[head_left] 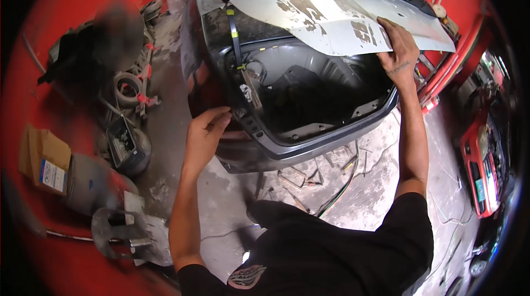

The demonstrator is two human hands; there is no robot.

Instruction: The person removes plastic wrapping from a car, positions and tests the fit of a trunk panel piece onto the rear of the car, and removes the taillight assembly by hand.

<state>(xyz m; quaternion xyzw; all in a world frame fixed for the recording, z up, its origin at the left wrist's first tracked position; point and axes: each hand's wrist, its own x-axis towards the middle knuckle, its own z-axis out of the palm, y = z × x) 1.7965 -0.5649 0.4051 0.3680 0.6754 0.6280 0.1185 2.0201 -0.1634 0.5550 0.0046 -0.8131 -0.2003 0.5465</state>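
My right hand (400, 53) grips the edge of a raised silver tailgate (342, 31), fingers on its outer face and thumb at the lower edge. Patches of the tailgate's paint look worn or sanded to brown. Under it is the open trunk (309, 97) of a dark grey car, its inside partly in shadow. My left hand (204, 133) is at the rear left corner of the car, beside the trunk frame (254, 125). Its thumb and fingertips come together in a pinch; what they hold, if anything, is too small to make out.
Below the rear bumper (276, 158), several tools and hoses (342, 185) lie on the concrete floor. To the left are a plastic stool (118, 230), a cardboard box (44, 155) and assorted car parts (127, 89). A red car part (477, 169) stands at the right.
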